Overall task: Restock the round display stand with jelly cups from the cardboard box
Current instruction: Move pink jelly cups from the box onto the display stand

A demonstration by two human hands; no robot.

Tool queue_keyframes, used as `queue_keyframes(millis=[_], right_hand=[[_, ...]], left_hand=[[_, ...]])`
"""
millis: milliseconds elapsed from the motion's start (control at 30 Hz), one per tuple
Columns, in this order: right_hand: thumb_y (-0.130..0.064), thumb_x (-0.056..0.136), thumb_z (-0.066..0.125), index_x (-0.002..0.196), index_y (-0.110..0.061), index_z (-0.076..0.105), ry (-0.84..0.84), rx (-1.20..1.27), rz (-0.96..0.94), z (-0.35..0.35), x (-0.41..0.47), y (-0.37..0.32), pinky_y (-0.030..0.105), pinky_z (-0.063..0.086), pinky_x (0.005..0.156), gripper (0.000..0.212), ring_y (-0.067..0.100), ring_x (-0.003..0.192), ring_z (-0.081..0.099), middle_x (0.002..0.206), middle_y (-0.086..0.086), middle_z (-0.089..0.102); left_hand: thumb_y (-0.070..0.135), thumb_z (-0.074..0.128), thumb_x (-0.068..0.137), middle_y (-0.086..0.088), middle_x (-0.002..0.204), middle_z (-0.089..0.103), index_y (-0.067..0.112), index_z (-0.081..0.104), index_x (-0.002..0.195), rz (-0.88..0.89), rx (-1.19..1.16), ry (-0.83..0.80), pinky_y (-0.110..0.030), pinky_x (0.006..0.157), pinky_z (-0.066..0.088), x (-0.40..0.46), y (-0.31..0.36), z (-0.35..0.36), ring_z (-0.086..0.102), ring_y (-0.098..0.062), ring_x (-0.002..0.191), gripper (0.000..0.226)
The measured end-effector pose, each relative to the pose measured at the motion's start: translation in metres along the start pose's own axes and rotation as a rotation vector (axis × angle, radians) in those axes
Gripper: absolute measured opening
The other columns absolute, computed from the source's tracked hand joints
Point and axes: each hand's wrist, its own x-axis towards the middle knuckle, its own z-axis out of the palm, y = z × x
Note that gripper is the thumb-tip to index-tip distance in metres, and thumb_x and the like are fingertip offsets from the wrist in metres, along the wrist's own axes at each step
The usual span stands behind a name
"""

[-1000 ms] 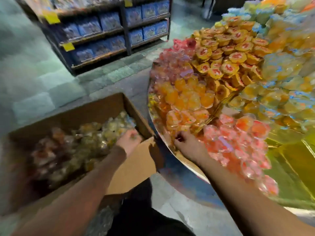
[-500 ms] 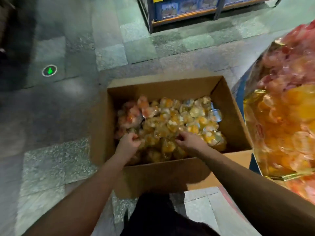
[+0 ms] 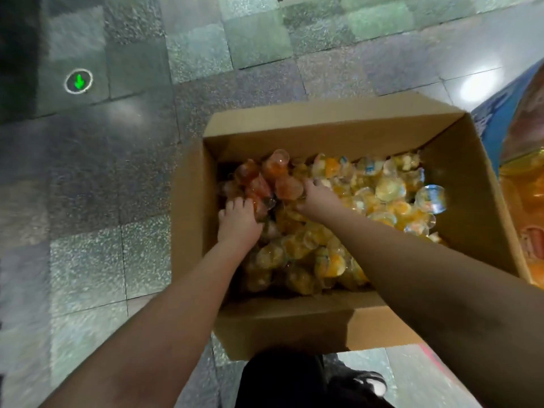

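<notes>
Both hands are down in the box (image 3: 294,328), a plain brown corrugated carton with its flaps folded out, standing on the floor (image 3: 117,160) of speckled grey-green stone tiles. The box holds a loose heap of cups (image 3: 382,195): small round clear-plastic tubs, glossy, most filled with yellow-orange jelly, some showing foil lids with blue print. At the far left corner lies a cluster of red cups (image 3: 265,178), the same shape with reddish-orange filling. The left hand (image 3: 238,222) lies palm down on the heap with its fingers curled over the near edge of the red cups, gripping them. The right hand (image 3: 316,195) meets the cluster from the other side, fingers bent round a red cup. The stand (image 3: 527,178) shows only as a strip at the right edge: a curved, shiny gold rim with orange jelly blurred behind it, just beside the box's right wall. A round green arrow mark (image 3: 78,81) glows on a dark tile at the far left
</notes>
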Motion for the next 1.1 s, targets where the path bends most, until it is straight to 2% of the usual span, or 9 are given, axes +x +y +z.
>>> queue_keyframes(millis=[200,300,400,567,700,833,900,1033,1100], right_hand=[[-0.027,0.098,0.051,0.133,-0.015,0.047,0.132,0.161,0.083,0.017,0.018,-0.003,0.038,0.052,0.083,0.037,0.029,0.107,0.062,0.118,0.009,0.063],[-0.029,0.095,0.057,0.134,-0.014,0.05,0.168,0.288,0.127,0.011,0.01,0.004,0.039,0.054,0.087,0.042,0.026,0.111,0.062,0.121,0.007,0.063],[-0.036,0.093,0.057,0.135,-0.018,0.049,0.238,0.525,0.162,-0.003,-0.016,0.016,0.039,0.056,0.085,0.046,0.02,0.104,0.061,0.121,0.003,0.062],[-0.036,0.094,0.057,0.136,-0.026,0.05,0.324,0.824,0.184,-0.031,-0.093,0.054,0.025,0.053,0.069,0.043,0.013,0.094,0.065,0.131,-0.007,0.058],[-0.036,0.094,0.061,0.128,-0.028,0.052,0.381,0.881,0.129,-0.05,-0.178,0.103,0.022,0.056,0.068,0.035,0.006,0.089,0.067,0.127,-0.009,0.06],[-0.034,0.092,0.064,0.116,-0.033,0.055,0.496,0.792,0.129,-0.065,-0.277,0.162,0.023,0.044,0.082,0.026,-0.005,0.089,0.059,0.112,-0.018,0.06],[-0.03,0.092,0.066,0.119,-0.03,0.056,0.547,0.79,0.154,-0.066,-0.328,0.199,0.024,0.044,0.083,0.028,0.005,0.093,0.061,0.109,-0.013,0.062],[-0.034,0.089,0.069,0.122,-0.032,0.057,0.687,0.779,0.264,-0.053,-0.423,0.275,0.024,0.044,0.078,0.035,0.012,0.098,0.065,0.112,-0.009,0.067],[-0.032,0.089,0.069,0.122,-0.029,0.057,0.761,0.781,0.312,-0.046,-0.47,0.307,0.023,0.042,0.074,0.034,0.011,0.094,0.063,0.11,-0.011,0.066]], left_hand=[[0.032,0.059,0.093,-0.014,0.148,0.034,0.013,0.028,0.149,-0.061,0.1,-0.021,-0.045,0.112,0.031,0.016,0.001,0.016,0.033,-0.032,0.137,0.066],[0.031,0.059,0.093,-0.012,0.14,0.043,0.012,0.04,0.141,-0.058,0.066,0.021,-0.044,0.107,0.035,0.015,0.002,0.009,0.042,-0.03,0.13,0.055],[0.041,0.062,0.086,-0.008,0.128,0.046,0.014,0.045,0.134,-0.111,-0.223,0.075,-0.044,0.099,0.042,-0.002,0.005,-0.013,0.049,-0.029,0.116,0.057],[0.061,0.066,0.082,0.003,0.138,0.034,0.025,0.034,0.147,-0.09,-0.662,-0.048,-0.03,0.091,0.041,-0.056,0.04,-0.059,0.044,-0.016,0.12,0.081],[0.057,0.072,0.078,0.008,0.132,0.044,0.029,0.044,0.141,0.044,-0.724,-0.011,-0.036,0.101,0.044,-0.107,0.1,-0.086,0.049,-0.013,0.118,0.074],[0.061,0.075,0.073,0.015,0.109,0.055,0.035,0.043,0.126,0.091,-0.692,-0.002,-0.024,0.074,0.047,-0.159,0.176,-0.094,0.056,-0.005,0.09,0.067],[0.061,0.075,0.073,0.016,0.1,0.055,0.039,0.041,0.113,0.156,-0.645,-0.004,-0.021,0.062,0.04,-0.183,0.218,-0.09,0.054,-0.002,0.082,0.057],[0.031,0.081,0.077,0.01,0.102,0.059,0.029,0.047,0.113,0.363,-0.665,-0.055,-0.009,0.06,0.037,-0.23,0.31,-0.075,0.05,0.002,0.079,0.05],[0.03,0.079,0.079,0.01,0.105,0.057,0.029,0.048,0.117,0.458,-0.625,-0.125,-0.018,0.064,0.04,-0.258,0.355,-0.069,0.052,0.0,0.083,0.049]])
